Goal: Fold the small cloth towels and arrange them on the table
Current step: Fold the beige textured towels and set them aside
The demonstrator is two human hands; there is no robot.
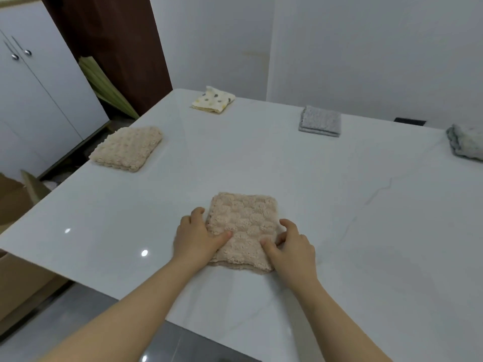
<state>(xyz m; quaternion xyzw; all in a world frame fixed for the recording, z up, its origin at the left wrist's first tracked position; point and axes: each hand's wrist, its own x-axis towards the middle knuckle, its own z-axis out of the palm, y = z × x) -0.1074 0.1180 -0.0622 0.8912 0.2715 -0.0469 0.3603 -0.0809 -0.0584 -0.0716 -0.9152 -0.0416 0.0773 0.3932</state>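
The pinkish-beige fluffy towel lies folded into a thick, roughly square pad on the white table, close to the near edge and right in front of the person. The left hand grips its left side, thumb laid across the top and fingers curled along the edge. The right hand pinches its near right corner, thumb on the pile and fingers bent round the side. Both hands are therefore clamped on this one towel, a little apart from each other. Beyond it to the left sits a folded cream bobbled towel, and farther back a folded spotted cloth. Beyond it to the right lie a folded grey towel and, at the frame's edge, a pale grey-and-white towel that looks bunched, though it is cut off. A white cabinet stands far off to the left. The task looks nearly done: this fold seems complete and wants only squaring and placing.
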